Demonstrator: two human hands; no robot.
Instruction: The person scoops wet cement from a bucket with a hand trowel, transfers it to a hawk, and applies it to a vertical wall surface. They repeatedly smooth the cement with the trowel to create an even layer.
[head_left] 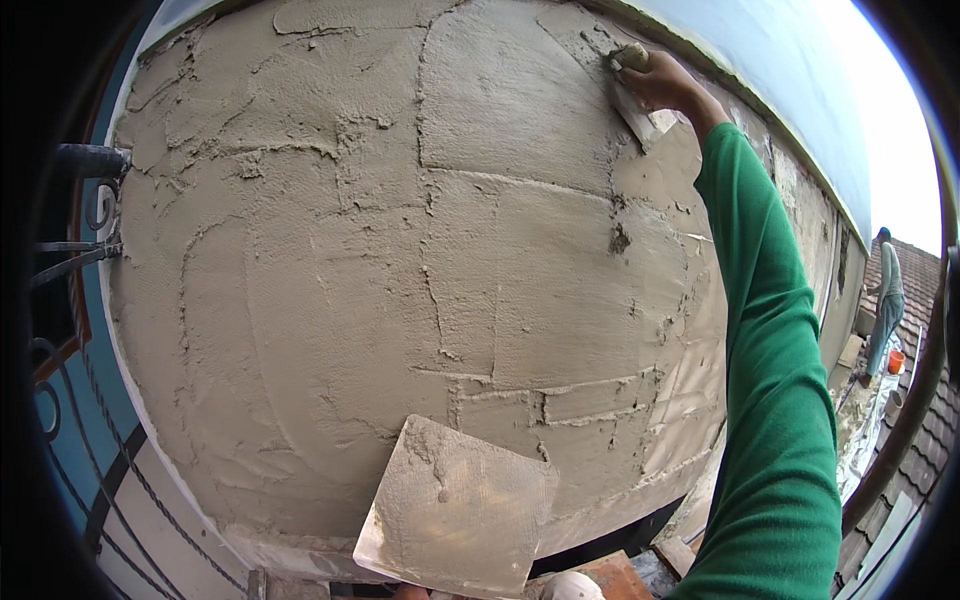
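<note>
Wet grey plaster covers the wall (340, 290) in front of me, with ridges and rough patches across it. High on the right, my right hand (668, 82) is closed around the handle of a trowel (636, 118), whose blade lies against the plaster near the wall's upper edge. My right arm reaches up in a green sleeve. At the lower middle, a square plasterer's hawk (470, 510) is held up tilted, smeared with a little wet mortar. Only a bit of my left hand (410, 592) shows beneath its lower edge, gripping it from below.
Black metal scrollwork (85, 250) juts in at the left. Wooden boards (610, 575) and a rounded white object (572, 588) lie below. Far right, another person (886, 300) stands by a tiled roof (915, 400), near an orange bucket (896, 361).
</note>
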